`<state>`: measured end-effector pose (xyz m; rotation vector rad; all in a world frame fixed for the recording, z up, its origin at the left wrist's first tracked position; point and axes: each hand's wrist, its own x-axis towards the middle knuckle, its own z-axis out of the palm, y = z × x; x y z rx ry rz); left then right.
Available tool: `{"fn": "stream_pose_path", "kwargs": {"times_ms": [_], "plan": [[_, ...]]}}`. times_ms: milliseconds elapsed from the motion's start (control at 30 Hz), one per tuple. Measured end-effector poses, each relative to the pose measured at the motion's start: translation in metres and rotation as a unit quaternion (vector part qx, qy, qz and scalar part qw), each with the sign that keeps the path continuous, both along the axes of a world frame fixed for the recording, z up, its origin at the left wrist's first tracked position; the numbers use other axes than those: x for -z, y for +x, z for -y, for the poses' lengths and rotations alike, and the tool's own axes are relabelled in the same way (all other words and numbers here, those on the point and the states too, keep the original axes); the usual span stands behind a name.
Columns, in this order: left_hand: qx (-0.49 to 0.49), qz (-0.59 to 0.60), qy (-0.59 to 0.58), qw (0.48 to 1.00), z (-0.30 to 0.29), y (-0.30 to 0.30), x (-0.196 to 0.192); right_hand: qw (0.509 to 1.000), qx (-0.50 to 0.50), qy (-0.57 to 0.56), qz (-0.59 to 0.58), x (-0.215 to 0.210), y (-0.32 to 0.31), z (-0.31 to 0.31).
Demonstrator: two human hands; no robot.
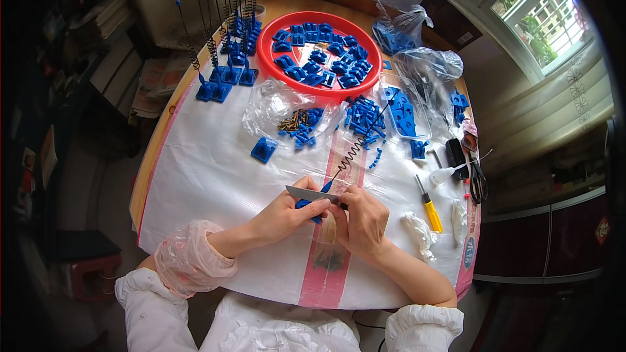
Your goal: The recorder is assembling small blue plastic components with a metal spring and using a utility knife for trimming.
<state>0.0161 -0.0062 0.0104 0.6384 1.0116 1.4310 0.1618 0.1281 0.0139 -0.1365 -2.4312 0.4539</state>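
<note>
One coiled spring rod (352, 152) pokes out forward and rightward, that's its long axis. Its blue base (303, 204) sits right at the left hand (285, 214), the nearer one, apparently pinched under the thumb. Right hand (365, 218) seems to hold a flat metal blade (310, 193) crossing the rod's lower end; can't tell if they touch.

Left hand (287, 214) and right hand (365, 223) close together, both curled in a grip; left thumb (317, 208) extended rightward. Left forearm (236, 242) and right forearm (416, 274) slant inward, bare near the wrists.
</note>
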Motion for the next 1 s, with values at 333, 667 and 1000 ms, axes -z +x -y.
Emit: {"fn": "stream_pose_path", "kwargs": {"times_ms": [333, 667, 1000], "plan": [[0.0, 0.025, 0.011, 1.0, -0.0007, 0.0017, 0.0024, 1.0, -0.005, -0.005, -0.004, -0.002, -0.0016, 0.0012], [0.0, -0.006, 0.011, 1.0, -0.0006, 0.0, 0.0005, 1.0, -0.001, 0.001, -0.002, -0.0006, -0.0011, 0.0011], [-0.024, -0.037, 0.018, 0.999, -0.002, 0.0017, -0.0012, 1.0, 0.001, 0.01, -0.009, 0.0005, -0.0011, 0.0005]]}}
